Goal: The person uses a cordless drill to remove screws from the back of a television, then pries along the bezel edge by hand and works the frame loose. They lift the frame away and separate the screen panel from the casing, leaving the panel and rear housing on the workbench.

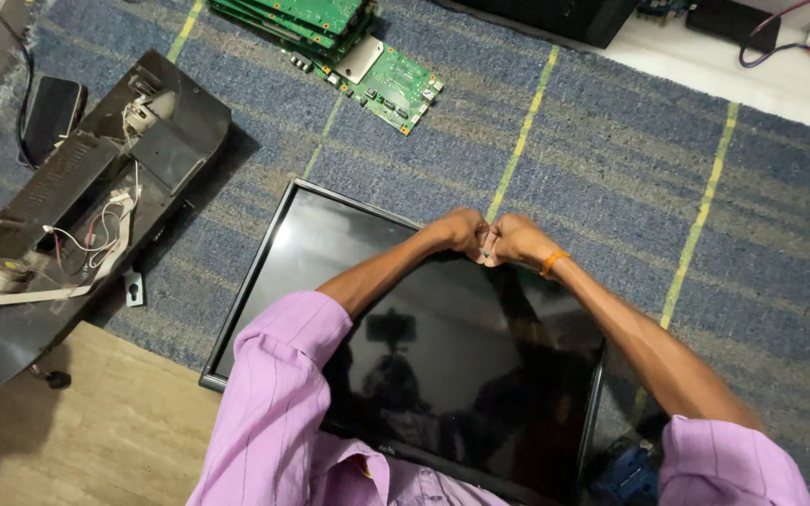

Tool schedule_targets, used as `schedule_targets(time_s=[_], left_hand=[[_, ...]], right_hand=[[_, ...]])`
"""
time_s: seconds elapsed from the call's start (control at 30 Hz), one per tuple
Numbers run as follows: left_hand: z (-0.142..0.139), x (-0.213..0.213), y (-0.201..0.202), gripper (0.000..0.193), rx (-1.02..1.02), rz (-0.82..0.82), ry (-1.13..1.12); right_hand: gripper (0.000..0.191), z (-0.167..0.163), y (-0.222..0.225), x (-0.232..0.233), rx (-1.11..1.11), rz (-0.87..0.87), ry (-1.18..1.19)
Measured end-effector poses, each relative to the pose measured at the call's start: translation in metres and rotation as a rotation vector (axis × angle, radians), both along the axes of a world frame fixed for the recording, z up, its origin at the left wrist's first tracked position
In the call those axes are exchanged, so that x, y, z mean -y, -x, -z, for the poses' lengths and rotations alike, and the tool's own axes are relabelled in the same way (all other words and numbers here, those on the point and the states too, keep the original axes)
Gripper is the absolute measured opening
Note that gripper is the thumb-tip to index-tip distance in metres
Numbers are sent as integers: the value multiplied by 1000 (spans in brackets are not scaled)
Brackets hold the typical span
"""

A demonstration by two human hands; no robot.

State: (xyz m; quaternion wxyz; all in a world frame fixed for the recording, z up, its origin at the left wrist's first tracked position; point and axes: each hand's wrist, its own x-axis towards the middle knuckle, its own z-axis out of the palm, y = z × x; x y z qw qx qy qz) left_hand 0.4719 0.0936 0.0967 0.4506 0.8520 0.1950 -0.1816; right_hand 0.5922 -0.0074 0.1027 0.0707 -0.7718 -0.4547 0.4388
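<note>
A black flat screen panel (pixel 330 253) lies face up on the blue rug in front of me. Both my hands meet at its far edge. My left hand (pixel 457 231) is closed over that edge, knuckles up. My right hand (pixel 517 240) is closed beside it, touching it, with an orange band on the wrist. A small pale piece shows between the two fists; what it is I cannot tell. Purple sleeves cover my upper arms.
A black back cover (pixel 175 141) with wires and speakers lies at the left. Green circuit boards (pixel 391 82) are stacked at the top of the rug. A small metal bracket (pixel 133 288) lies near the panel's left side. Wooden floor shows at lower left.
</note>
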Motion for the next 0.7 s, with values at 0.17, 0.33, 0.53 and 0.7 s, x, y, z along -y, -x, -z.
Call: schedule_targets(time_s=[0.17, 0.33, 0.53, 0.7], left_hand=[[10, 5, 4, 33, 84, -46, -6], [14, 4, 15, 33, 245, -81, -31], [17, -5, 50, 37, 502, -3, -338], [26, 2, 61, 31, 605, 23, -418]], right_hand=[[22, 6, 2, 7, 102, -15, -24], [28, 17, -5, 22, -10, -41, -187], [37, 19, -5, 47, -100, -190, -463], [27, 18, 10, 58, 10, -72, -459]])
